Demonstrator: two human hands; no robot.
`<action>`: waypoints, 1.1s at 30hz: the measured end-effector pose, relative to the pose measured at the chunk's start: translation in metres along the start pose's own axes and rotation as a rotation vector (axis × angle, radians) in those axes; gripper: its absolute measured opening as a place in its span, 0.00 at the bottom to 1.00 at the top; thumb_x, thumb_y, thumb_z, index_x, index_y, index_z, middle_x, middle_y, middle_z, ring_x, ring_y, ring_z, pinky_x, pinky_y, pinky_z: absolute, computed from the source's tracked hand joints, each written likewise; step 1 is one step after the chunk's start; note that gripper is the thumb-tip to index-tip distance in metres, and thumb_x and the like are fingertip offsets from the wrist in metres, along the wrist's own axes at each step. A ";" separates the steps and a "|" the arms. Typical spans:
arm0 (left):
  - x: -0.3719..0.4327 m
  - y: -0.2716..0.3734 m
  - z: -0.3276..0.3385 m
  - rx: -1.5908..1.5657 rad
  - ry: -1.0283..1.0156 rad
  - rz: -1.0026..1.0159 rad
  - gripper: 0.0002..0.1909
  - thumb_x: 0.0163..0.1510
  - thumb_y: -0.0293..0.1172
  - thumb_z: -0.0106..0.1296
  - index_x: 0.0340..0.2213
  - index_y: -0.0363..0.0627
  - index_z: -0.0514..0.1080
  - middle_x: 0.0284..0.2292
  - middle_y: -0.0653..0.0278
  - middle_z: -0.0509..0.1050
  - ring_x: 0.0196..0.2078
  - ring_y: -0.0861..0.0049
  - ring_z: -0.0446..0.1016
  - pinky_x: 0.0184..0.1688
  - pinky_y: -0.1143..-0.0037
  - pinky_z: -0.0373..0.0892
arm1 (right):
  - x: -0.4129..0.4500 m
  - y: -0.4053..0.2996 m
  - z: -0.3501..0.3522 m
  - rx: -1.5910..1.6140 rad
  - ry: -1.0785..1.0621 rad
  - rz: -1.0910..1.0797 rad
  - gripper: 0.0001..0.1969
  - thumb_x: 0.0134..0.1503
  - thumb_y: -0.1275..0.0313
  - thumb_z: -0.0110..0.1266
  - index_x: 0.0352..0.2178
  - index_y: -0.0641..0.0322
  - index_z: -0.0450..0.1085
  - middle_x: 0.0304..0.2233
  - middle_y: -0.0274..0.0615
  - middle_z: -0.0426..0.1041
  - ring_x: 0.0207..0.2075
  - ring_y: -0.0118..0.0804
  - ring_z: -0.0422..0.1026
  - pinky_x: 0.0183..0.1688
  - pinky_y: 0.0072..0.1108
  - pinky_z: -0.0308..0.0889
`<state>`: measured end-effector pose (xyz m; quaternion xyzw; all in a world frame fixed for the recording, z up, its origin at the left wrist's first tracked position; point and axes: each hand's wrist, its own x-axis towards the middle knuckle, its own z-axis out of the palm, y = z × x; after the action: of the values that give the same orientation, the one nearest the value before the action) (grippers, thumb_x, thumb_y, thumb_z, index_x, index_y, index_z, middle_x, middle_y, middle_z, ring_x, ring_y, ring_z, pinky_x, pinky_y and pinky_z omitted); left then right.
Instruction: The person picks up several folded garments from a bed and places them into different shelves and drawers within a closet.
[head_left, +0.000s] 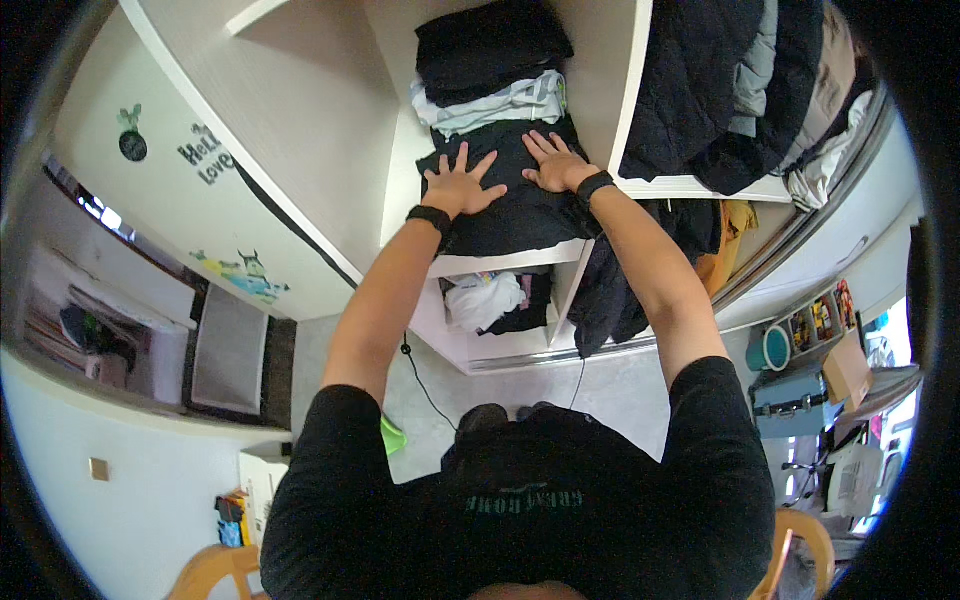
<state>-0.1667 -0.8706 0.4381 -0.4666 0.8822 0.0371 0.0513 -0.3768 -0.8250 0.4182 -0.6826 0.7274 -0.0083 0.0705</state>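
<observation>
A black folded garment (502, 217) lies flat on a white wardrobe shelf (506, 262). My left hand (459, 186) rests palm down on its left part, fingers spread. On its right part my right hand (556, 166) lies palm down too, with the fingers apart. Neither hand grips anything. Right behind this garment is a folded white and grey patterned cloth (499, 105). Another black folded garment (491, 45) sits on top of that cloth, farther back. The underside of the garment beneath my hands is hidden.
Jackets (690, 82) fill the compartment at right, above more hanging dark clothes (611, 292). A lower cubby holds a white cloth (484, 301). Black cables (427, 394) trail on the floor. Wooden chairs (214, 574) stand behind me; a grey-blue storage box (787, 405) is at right.
</observation>
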 end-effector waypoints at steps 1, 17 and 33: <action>-0.006 0.003 0.003 0.037 0.015 -0.020 0.42 0.56 0.71 0.38 0.68 0.79 0.43 0.71 0.58 0.35 0.71 0.43 0.39 0.65 0.41 0.43 | -0.001 -0.006 -0.007 -0.019 0.010 -0.002 0.38 0.65 0.53 0.43 0.70 0.52 0.38 0.72 0.39 0.36 0.72 0.51 0.35 0.70 0.46 0.42; -0.191 -0.016 0.110 -0.257 0.508 0.971 0.27 0.57 0.38 0.54 0.55 0.38 0.67 0.60 0.51 0.63 0.66 0.54 0.57 0.65 0.58 0.55 | -0.357 -0.035 0.096 0.436 0.565 0.150 0.09 0.59 0.75 0.49 0.38 0.71 0.71 0.38 0.57 0.74 0.41 0.57 0.73 0.46 0.36 0.69; -0.353 0.017 0.261 -0.595 -0.265 1.238 0.18 0.55 0.26 0.55 0.48 0.39 0.72 0.54 0.54 0.70 0.55 0.54 0.70 0.56 0.64 0.67 | -0.875 -0.360 0.450 0.707 0.084 1.670 0.11 0.49 0.69 0.52 0.24 0.69 0.75 0.26 0.59 0.77 0.32 0.61 0.76 0.39 0.40 0.72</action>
<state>0.0313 -0.5425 0.2236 0.1363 0.9245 0.3561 -0.0023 0.0820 0.0580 0.0916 0.1290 0.9426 -0.2022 0.2324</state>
